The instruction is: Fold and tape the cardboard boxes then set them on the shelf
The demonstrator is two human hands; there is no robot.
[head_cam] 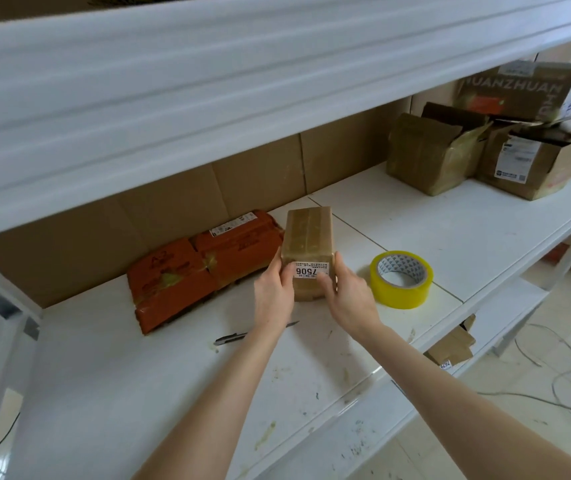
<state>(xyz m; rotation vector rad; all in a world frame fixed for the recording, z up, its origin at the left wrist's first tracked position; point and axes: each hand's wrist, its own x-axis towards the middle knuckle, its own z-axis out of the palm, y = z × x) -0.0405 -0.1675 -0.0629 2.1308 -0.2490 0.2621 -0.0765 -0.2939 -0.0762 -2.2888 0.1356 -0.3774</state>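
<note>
View from a head-worn camera, looking down at a white metal shelf (415, 216) with another shelf board just above it. Two bare forearms reach in from the near edge. Between the hands stands a small cardboard box (308, 233), wrapped in clear brownish tape, with a white label (310, 270) reading 7506 on its near face. The left hand (273, 296) grips the box's left side and the right hand (349, 296) its right side, thumbs on the near face; each grip is clamped on the box. The box appears to rest on the shelf, near the middle, though whether it is touching or just lifted cannot be told.

Just right of the box lies a roll of yellow packing tape (398, 299), flat on the shelf. To the left, touching or nearly touching the box, lies a flat orange taped parcel (204, 268). A dark utility knife (232, 337) lies near the left forearm. At the far right stand several opened cardboard boxes (429, 157) with loose flaps, and flattened cardboard (453, 344) sits on a lower shelf.

This box looks folded and fully taped, so it seems to be at the placing stage. The open boxes at far right suggest more folding and taping is left.
</note>
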